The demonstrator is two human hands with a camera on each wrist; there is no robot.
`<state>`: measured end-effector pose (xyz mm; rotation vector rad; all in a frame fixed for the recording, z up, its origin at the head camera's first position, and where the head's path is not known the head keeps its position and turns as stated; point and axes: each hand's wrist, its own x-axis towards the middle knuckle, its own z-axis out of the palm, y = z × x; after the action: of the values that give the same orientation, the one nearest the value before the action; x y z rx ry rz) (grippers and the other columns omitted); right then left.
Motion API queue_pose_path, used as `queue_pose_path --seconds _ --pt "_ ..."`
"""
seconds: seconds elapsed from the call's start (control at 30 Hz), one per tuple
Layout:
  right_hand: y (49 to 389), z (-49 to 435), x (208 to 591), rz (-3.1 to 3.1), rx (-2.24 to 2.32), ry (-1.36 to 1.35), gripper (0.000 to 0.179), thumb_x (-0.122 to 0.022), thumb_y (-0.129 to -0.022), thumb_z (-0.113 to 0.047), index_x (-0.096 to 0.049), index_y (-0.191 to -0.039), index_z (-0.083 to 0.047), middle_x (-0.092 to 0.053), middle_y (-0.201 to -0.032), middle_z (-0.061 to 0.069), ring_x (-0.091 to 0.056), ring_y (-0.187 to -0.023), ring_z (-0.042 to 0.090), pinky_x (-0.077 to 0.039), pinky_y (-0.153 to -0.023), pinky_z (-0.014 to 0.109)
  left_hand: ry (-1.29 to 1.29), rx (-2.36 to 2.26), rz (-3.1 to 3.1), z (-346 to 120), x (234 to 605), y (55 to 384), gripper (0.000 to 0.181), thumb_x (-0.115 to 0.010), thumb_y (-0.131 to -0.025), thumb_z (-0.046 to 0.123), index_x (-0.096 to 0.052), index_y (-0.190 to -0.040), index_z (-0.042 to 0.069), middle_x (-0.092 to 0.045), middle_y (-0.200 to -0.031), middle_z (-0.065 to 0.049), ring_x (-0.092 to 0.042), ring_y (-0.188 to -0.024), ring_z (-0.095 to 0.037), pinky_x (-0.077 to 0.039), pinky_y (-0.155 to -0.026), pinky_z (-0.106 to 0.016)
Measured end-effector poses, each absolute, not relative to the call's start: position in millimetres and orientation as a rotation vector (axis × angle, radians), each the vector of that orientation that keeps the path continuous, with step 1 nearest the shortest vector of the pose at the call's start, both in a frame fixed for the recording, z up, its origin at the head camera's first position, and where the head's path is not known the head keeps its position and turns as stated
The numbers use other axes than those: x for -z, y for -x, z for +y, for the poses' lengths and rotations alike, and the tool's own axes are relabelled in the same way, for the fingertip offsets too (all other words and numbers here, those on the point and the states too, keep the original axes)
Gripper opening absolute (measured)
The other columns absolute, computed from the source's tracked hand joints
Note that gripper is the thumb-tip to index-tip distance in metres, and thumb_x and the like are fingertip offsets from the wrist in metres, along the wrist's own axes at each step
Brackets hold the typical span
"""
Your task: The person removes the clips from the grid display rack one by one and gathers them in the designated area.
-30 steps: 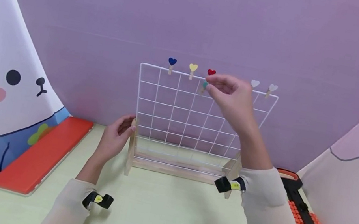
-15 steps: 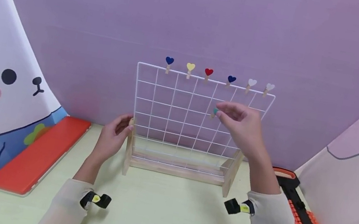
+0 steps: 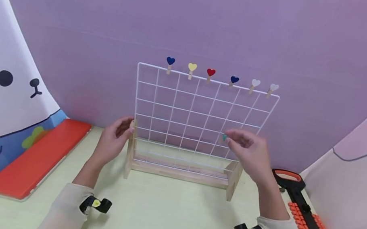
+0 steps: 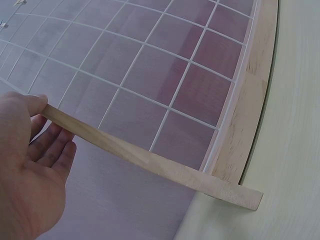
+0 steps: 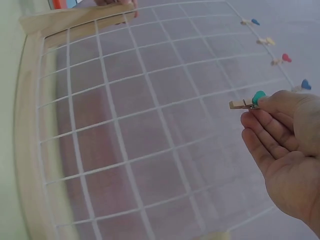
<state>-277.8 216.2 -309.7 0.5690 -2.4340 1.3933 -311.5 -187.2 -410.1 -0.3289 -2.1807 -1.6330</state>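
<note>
A white wire grid panel (image 3: pixel 176 72) stands upright in a wooden stand (image 3: pixel 180 175). Several wooden mini clothespins with hearts line its top bar: blue (image 3: pixel 170 61), yellow (image 3: pixel 192 67), red (image 3: pixel 211 72), another blue (image 3: pixel 234 80) and white (image 3: pixel 255 83). My left hand (image 3: pixel 112 141) holds the top of the stand's left post (image 4: pixel 150 161) between thumb and fingers. My right hand (image 3: pixel 251 155) pinches a clothespin (image 5: pixel 245 104) by its green heart end, in front of the grid's lower right part. That clothespin's wooden tip points toward the grid.
A long, flat red object (image 3: pixel 41 159) lies on the pale table (image 3: pixel 165 217) at the left. At the right lies a long black and orange implement (image 3: pixel 305 218) with a looped handle. A purple backdrop (image 3: pixel 201 15) rises close behind the grid.
My right hand has moved down and to the right from the top bar, carrying the green-heart clothespin. The left hand keeps its hold on the post. The head view has shifted slightly.
</note>
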Motion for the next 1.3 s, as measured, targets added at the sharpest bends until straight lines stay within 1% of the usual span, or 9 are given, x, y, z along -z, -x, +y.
queue_pose_path --seconds 0.07,0.17,0.33,0.53,0.67,0.77,0.9,1.1,1.3 --pt "277 220 320 -2.441 -1.406 -0.56 0.024 -0.07 -0.099 -0.017 -0.074 -0.12 -0.006 -0.077 -0.114 0.013 -0.072 -0.094 0.003 -0.059 -0.083 0.014 0.33 1.638 -2.176 -188 410 312 0.043 -0.061 -0.105 0.014 -0.053 -0.145 0.0 -0.06 -0.142 -0.023 -0.058 -0.129 -0.029 -0.045 -0.099 -0.001" --pt "275 227 335 -2.449 -1.436 -0.554 0.025 -0.069 -0.1 -0.015 -0.073 -0.121 -0.003 -0.076 -0.116 0.016 -0.071 -0.097 0.002 -0.058 -0.084 0.013 0.348 1.644 -2.171 -189 410 312 0.044 -0.06 -0.105 0.014 -0.053 -0.146 0.0 -0.059 -0.143 -0.023 -0.057 -0.132 -0.033 -0.045 -0.1 -0.002" --pt "270 241 356 -2.449 -1.463 -0.519 0.025 -0.069 -0.1 -0.014 -0.073 -0.121 -0.002 -0.075 -0.116 0.019 -0.07 -0.1 0.0 -0.056 -0.087 0.01 0.352 1.649 -2.164 -188 409 312 0.044 -0.06 -0.105 0.014 -0.052 -0.145 -0.001 -0.06 -0.143 -0.023 -0.058 -0.131 -0.03 -0.045 -0.102 -0.003" --pt "261 263 382 -2.489 -1.363 -0.441 0.022 -0.07 -0.1 -0.017 -0.075 -0.118 -0.006 -0.077 -0.113 0.012 -0.067 -0.103 -0.008 -0.048 -0.096 0.003 0.363 1.655 -2.15 -187 410 313 0.044 -0.06 -0.105 0.013 -0.052 -0.145 -0.002 -0.059 -0.142 -0.025 -0.057 -0.13 -0.029 -0.045 -0.103 -0.004" --pt "255 277 394 -2.485 -1.337 -0.42 0.022 -0.071 -0.099 -0.014 -0.074 -0.118 -0.004 -0.076 -0.111 0.012 -0.066 -0.102 -0.011 -0.048 -0.094 0.002 0.371 1.645 -2.155 -188 410 312 0.045 -0.06 -0.105 0.015 -0.051 -0.146 -0.003 -0.059 -0.142 -0.025 -0.057 -0.131 -0.031 -0.045 -0.102 -0.003" --pt "253 287 401 -2.475 -1.336 -0.428 0.021 -0.071 -0.098 -0.01 -0.074 -0.118 -0.003 -0.077 -0.109 0.012 -0.069 -0.1 -0.006 -0.052 -0.091 0.005 0.36 1.65 -2.151 -188 410 312 0.044 -0.06 -0.105 0.014 -0.052 -0.145 -0.002 -0.059 -0.142 -0.024 -0.057 -0.131 -0.032 -0.045 -0.102 -0.003" --pt "252 299 406 -2.49 -1.325 -0.423 0.021 -0.072 -0.097 -0.009 -0.074 -0.117 -0.003 -0.078 -0.105 0.007 -0.071 -0.097 0.001 -0.055 -0.087 0.007 0.357 1.664 -2.149 -186 411 312 0.044 -0.06 -0.105 0.015 -0.051 -0.146 -0.001 -0.059 -0.142 -0.023 -0.057 -0.131 -0.031 -0.046 -0.103 -0.005" --pt "252 315 408 -2.534 -1.31 -0.353 0.023 -0.073 -0.097 -0.014 -0.074 -0.118 -0.004 -0.078 -0.102 -0.003 -0.069 -0.093 -0.006 -0.058 -0.078 0.012 0.346 1.658 -2.161 -184 412 310 0.046 -0.06 -0.105 0.016 -0.051 -0.147 0.0 -0.059 -0.144 -0.023 -0.056 -0.134 -0.032 -0.045 -0.103 -0.004" --pt "267 324 430 -2.629 -1.341 -0.353 0.023 -0.072 -0.097 -0.012 -0.073 -0.117 -0.001 -0.077 -0.108 0.013 -0.072 -0.093 0.004 -0.059 -0.077 0.016 0.346 1.657 -2.156 -187 410 310 0.044 -0.06 -0.105 0.015 -0.052 -0.147 0.001 -0.059 -0.143 -0.022 -0.056 -0.133 -0.031 -0.044 -0.103 -0.003"
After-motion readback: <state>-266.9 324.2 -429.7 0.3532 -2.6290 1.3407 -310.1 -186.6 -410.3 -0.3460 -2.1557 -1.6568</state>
